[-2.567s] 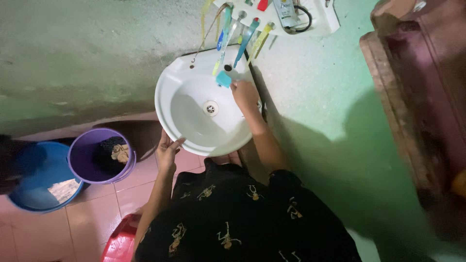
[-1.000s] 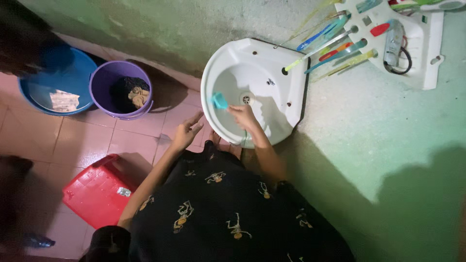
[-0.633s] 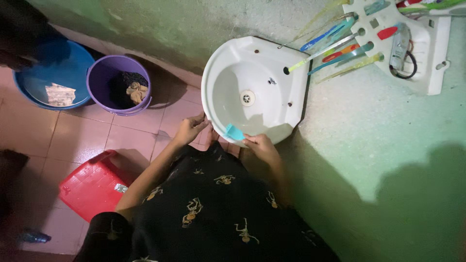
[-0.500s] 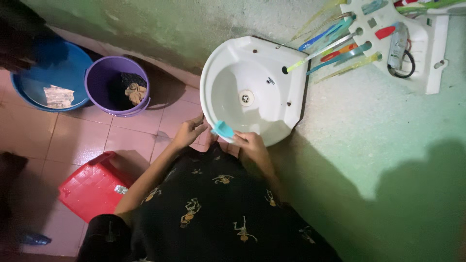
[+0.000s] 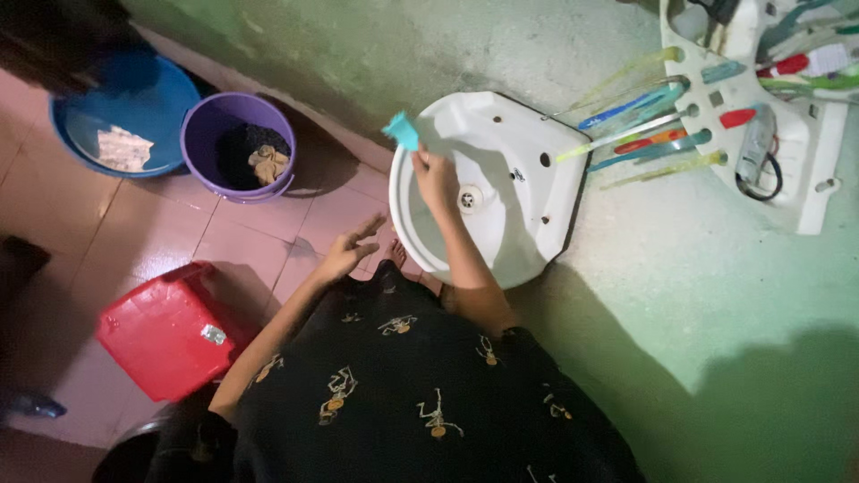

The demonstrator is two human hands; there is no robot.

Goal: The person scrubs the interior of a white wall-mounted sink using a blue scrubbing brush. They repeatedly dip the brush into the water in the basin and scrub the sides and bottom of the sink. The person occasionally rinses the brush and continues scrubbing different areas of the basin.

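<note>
Standing over the white sink [image 5: 528, 224], we hold a small teal scrubber [image 5: 403, 131] in our right hand [image 5: 434, 174] at its left rim, while our left hand [image 5: 351, 253] hangs spread and empty above the pink floor tiles [image 5: 242, 241].

head view | looks steeply down (single view) | near white sink [image 5: 501, 192], tiled floor [image 5: 224, 250]
</note>
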